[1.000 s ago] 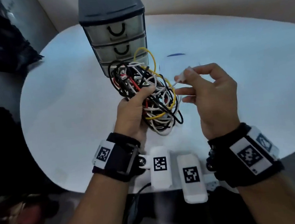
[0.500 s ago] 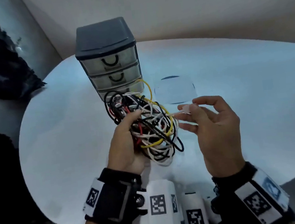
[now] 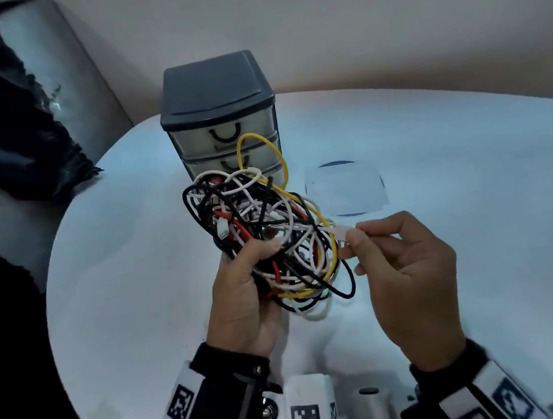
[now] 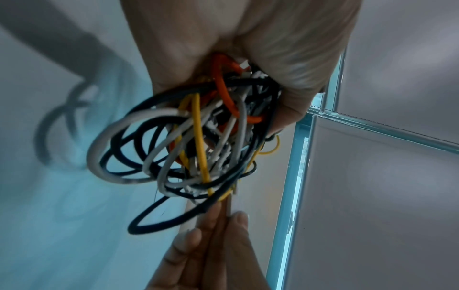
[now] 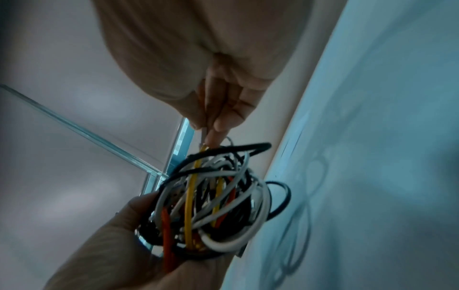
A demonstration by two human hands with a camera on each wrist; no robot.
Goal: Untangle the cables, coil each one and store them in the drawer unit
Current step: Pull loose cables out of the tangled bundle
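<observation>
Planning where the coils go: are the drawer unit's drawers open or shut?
Shut where visible: the upper drawers sit flush in the drawer unit; the cable tangle hides the bottom one.

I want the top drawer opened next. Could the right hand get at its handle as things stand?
Probably not at once: the right hand pinches a white cable end, and the cable tangle hangs before the drawer unit.

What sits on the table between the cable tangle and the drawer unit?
Head view: nothing distinct; the multicoloured cable tangle, gripped by the left hand, overlaps the grey three-drawer unit's front, so any gap is hidden.
</observation>
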